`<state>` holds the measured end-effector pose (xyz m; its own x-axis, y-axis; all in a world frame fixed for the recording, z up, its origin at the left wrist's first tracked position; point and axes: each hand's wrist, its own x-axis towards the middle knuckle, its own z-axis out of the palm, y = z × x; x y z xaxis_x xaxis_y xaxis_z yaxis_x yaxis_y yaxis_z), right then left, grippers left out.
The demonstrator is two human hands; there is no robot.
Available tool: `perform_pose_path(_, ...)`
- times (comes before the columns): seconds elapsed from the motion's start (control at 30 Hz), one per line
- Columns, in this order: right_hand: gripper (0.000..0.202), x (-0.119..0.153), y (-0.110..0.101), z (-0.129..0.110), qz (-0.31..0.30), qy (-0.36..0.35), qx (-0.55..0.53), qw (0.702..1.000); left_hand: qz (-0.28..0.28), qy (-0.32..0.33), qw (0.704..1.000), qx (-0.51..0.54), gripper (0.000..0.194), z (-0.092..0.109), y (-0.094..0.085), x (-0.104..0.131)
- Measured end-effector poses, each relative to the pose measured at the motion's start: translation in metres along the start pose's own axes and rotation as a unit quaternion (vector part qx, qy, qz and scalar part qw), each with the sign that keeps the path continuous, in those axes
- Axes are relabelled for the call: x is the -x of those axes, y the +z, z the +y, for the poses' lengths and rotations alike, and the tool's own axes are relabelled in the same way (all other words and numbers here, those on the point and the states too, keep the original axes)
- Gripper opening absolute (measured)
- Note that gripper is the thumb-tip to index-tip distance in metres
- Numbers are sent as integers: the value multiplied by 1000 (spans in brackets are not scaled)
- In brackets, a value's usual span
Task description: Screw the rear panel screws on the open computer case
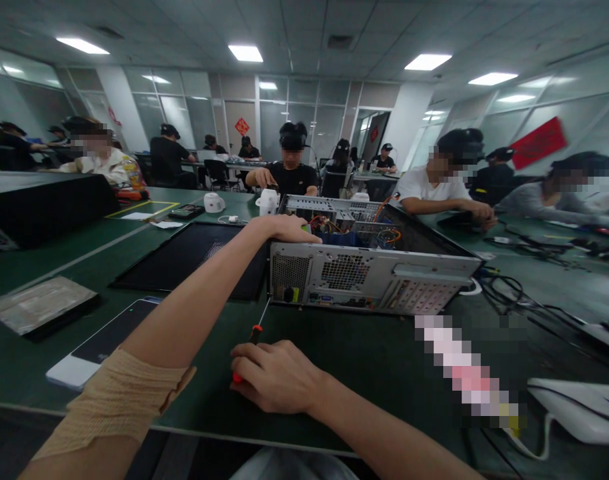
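An uncovered computer case [329, 270] lies on its side in front of me, its rear panel facing me and its wiring showing. My left hand [291, 228] lies over the case's top left corner, thumb and fingers apart; a small green patch shows between them, and the fingertips are partly hidden. My right hand [279, 377] is low over the table, fingers wrapped round a red and black screwdriver [255, 331]. The screwdriver's thin shaft points up and away, its tip at the lower left corner of the rear panel. Whether it sits in a screw cannot be told.
Left of the case lie a black side panel [184, 260], a white and dark flat device [109, 340] and a metal drive [41, 305]. Cables [514, 293] and a white device [579, 403] are at right. White mugs [214, 203] and co-workers [294, 173] are beyond.
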<state>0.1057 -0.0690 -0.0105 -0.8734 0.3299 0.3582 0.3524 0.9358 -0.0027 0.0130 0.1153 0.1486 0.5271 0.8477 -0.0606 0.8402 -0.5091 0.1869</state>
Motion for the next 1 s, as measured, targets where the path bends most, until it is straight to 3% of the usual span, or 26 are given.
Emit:
perform_pose_path(0.27, 33, 1, -4, 0, 10, -13, 20, 1000, 5, -17, 1000, -21, 94, 6, 1, 1)
perform_pose_path(0.63, 25, 0, 4, 1, 26, -13, 31, 999, 12, -36, 998, -58, 92, 3, 6, -1)
perform_pose_path(0.83, 30, 4, 2, 3, 19, -17, 90, 996, 19, -49, 996, -71, 95, 1, 8, -3)
perform_pose_path(1.0, 32, 4, 0, 3, 52, -10, 34, 998, 18, -55, 996, -65, 95, 8, 7, 3)
